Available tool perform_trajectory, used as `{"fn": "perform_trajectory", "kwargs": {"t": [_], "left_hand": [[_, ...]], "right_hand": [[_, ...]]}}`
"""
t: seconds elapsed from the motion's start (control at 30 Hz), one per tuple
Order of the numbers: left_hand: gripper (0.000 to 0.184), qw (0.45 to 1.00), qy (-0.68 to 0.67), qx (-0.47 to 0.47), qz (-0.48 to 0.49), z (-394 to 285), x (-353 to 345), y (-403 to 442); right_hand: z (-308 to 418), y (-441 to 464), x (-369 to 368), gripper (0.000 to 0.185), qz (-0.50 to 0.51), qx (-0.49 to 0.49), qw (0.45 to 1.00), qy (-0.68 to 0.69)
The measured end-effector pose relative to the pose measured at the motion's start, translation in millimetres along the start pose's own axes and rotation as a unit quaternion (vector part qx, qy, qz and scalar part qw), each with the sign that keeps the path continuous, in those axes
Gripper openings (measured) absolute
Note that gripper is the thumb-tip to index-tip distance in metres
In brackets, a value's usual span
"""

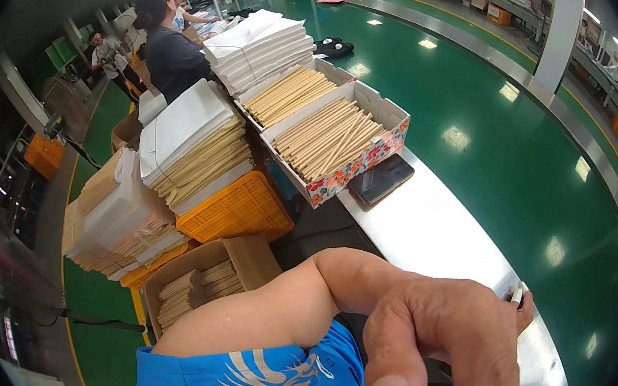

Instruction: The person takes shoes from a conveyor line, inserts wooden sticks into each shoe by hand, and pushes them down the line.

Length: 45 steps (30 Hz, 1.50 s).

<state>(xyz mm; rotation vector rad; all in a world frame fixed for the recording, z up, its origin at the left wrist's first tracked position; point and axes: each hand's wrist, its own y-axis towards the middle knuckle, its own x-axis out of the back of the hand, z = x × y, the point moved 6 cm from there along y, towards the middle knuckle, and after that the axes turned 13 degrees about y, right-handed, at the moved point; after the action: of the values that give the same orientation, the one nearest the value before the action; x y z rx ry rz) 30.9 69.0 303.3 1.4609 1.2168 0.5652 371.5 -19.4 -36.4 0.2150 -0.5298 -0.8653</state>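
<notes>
Very close to the camera, my left hand [453, 329] fills the lower right, its arm bent sharply at the elbow. Its thumb and fingers curl downward, and the fingertips run past the bottom edge, so whatever they grip is hidden. Behind it, only a few fingers of my right hand [526, 312] show at the edge of the metal tabletop [435, 214]. They are closed around a small white piece [517, 293], too little of it visible to name. On that tabletop, a dark phone [384, 180] lies beside a flowered box [360, 170] filled with thin tan sticks [326, 138].
Tied paper stacks [187, 131] rest on an orange crate [236, 204] at left. Below stands a cardboard box [249, 258] with tan bundles. Another box of sticks [289, 97] adjoins white stacks [260, 45]. A person in dark clothing [173, 54] sits beyond; green floor [475, 112] lies right.
</notes>
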Motion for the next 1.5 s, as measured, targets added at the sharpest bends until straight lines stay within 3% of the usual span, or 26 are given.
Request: {"fn": "perform_trajectory", "kwargs": {"t": [0.37,0.53,0.7,0.73,0.77,0.9,1.0,1.1,1.17,1.23,1.27,1.33,1.37,1.43,1.47,1.5], "left_hand": [[0.052,0.999,0.035,0.0,0.018,-40.7,-27.1,-6.6],[0.053,1.0,0.025,-0.003,0.008,-55.2,-45.7,-16.1],[0.054,1.0,0.01,-0.001,0.007,-61.3,-41.9,-12.7],[0.054,1.0,0.006,0.001,0.007,-32.0,-29.0,6.4],[0.055,1.0,0.002,0.002,0.007,-53.9,-45.5,-17.5],[0.051,1.0,0.019,-0.022,0.007,-6.4,-20.9,-20.2],[0.04,0.986,0.066,0.118,-0.095,26.3,14.2,-36.6],[0.027,0.945,0.232,0.166,-0.159,69.4,66.3,-57.9],[0.023,0.913,0.31,0.195,-0.177,88.2,98.7,-81.9],[0.022,0.791,0.527,0.257,-0.176,109.5,136.8,-114.3],[0.022,0.791,0.527,0.257,-0.176,116.3,145.4,-126.1],[0.024,0.7,0.602,0.34,-0.18,128.6,163.9,-152.0],[0.024,0.7,0.601,0.341,-0.181,133.4,169.3,-159.9],[0.035,0.632,0.644,0.398,-0.168,144.5,181.3,-175.9],[0.035,0.633,0.643,0.398,-0.168,151.3,186.6,-181.1],[0.038,0.596,0.684,0.391,-0.158,155.7,191.2,-183.9]], "right_hand": [[12.0,21.0,-43.6,0.025,0.016,0.085,0.994,0.073],[136.2,7.0,-58.8,0.027,0.02,0.103,0.991,0.086],[86.6,-1.2,-41.7,0.028,0.013,0.121,0.987,0.101],[46.2,-4.1,-35.2,0.028,0.01,0.124,0.987,0.103],[7.4,-3.2,-21.8,0.029,0.008,0.126,0.986,0.105],[6.2,-4.2,-9.5,0.03,-0.001,0.139,0.984,0.113],[8.2,-5.7,-1.1,0.031,-0.008,0.146,0.982,0.117],[13.7,-4.1,2.8,0.031,-0.011,0.15,0.981,0.122],[8.9,3.2,1.7,0.028,0.024,0.044,0.998,0.034],[4.3,5.4,0.8,0.027,0.041,-0.009,0.999,-0.012],[3.5,5.2,0.1,0.027,0.036,-0.01,0.999,-0.009],[1.1,4.8,-0.9,0.028,0.031,-0.014,0.999,-0.005],[-0.6,5.5,-0.9,0.027,0.031,-0.011,0.999,-0.006],[0.8,5.1,0.3,0.027,0.03,-0.009,0.999,-0.01],[1.7,5.1,-0.3,0.027,0.035,-0.01,0.999,-0.008],[3.3,5.3,-1.1,0.027,0.04,-0.011,0.999,-0.006]]}}
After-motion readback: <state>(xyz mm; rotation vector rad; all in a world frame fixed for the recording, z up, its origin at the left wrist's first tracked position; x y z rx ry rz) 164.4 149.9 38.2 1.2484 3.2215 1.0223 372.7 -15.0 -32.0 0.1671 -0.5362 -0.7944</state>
